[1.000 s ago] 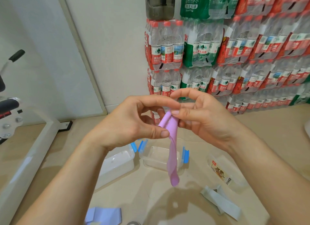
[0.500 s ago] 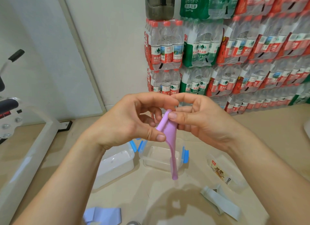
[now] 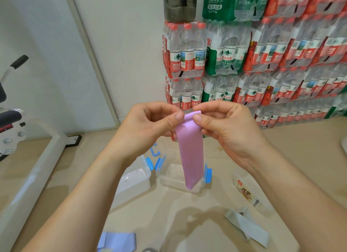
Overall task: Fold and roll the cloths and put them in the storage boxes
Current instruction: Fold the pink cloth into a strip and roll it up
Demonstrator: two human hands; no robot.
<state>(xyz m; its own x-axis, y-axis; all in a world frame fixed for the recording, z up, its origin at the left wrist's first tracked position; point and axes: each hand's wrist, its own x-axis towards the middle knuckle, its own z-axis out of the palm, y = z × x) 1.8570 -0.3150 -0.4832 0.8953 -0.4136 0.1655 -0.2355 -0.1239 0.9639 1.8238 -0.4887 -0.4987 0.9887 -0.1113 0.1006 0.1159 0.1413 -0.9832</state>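
Observation:
A long pink cloth strip (image 3: 191, 154) hangs flat in front of me, held up at its top edge. My left hand (image 3: 148, 127) pinches the top left corner and my right hand (image 3: 227, 126) pinches the top right corner. The strip's lower end dangles over an open clear storage box with blue clips (image 3: 174, 178) on the floor. A second clear box (image 3: 131, 182) stands just left of it. A blue-lilac cloth (image 3: 117, 241) lies at the bottom edge of the view, and a pale grey cloth (image 3: 247, 227) lies at lower right.
A clear lid or packet with a printed label (image 3: 249, 195) lies right of the boxes. Stacked packs of water bottles (image 3: 244, 64) fill the wall behind. A white machine frame (image 3: 33, 169) runs along the left. A loose blue clip (image 3: 155, 152) lies behind the boxes.
The pink strip was twisted edge-on between my fingers; now it is turned flat and spread wide. Both hands have shifted to pinch its top corners.

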